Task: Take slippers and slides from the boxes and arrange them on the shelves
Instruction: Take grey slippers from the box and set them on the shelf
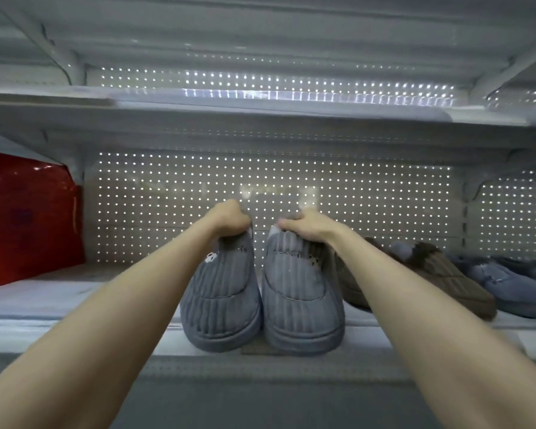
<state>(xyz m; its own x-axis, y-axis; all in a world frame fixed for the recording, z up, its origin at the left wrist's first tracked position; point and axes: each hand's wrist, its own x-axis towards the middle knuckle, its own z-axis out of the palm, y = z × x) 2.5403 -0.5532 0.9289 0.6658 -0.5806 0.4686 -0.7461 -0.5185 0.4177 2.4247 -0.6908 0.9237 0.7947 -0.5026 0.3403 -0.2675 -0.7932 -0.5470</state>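
Entry: one pair, grey ribbed slippers.

- **Hold:** Our left hand (229,216) grips the heel collar of the left grey slipper (222,298). Our right hand (307,226) grips that of the right grey slipper (302,301). The hands are apart, one slipper each.
- **Position:** Toes rest at the front edge of the shelf (75,301), heels raised, sides touching. We judge this squares the pair for display.
- **Make:** Soft corduroy-like ribbing, small embroidered motif, rounded toes, thick moulded soles.
- **Adjacent, right:** brown slippers (446,283), then blue slippers (508,280).
- **Adjacent, left:** a glossy red package (25,218).
- **Behind:** a perforated back panel (353,196).
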